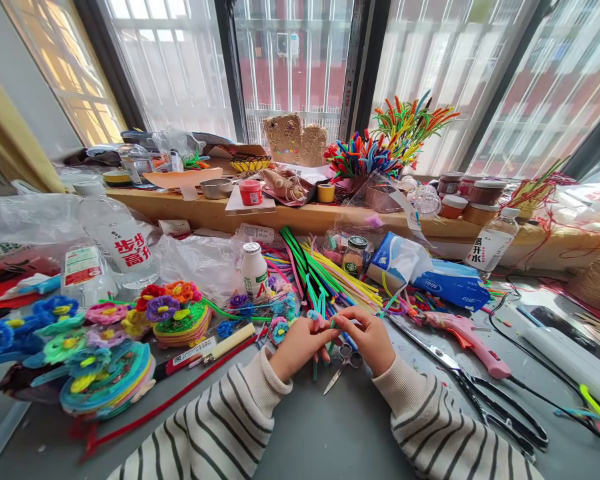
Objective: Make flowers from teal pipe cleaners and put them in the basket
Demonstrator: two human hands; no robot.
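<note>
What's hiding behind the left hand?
Behind the left hand, a fuzzy flower peeks out, and green pipe cleaners lie farther back. Whatever the hand itself covers can't be seen.

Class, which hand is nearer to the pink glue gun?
Right. The right hand is left of the pink glue gun, across the large scissors; the left hand is farther left.

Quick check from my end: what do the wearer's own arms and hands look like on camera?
Both the left hand and right hand are bare, without gloves. The left sleeve and right sleeve are long, off-white knit with thin dark stripes, ending in plain, stripeless cuffs at the wrists. No cables run along either arm.
</note>
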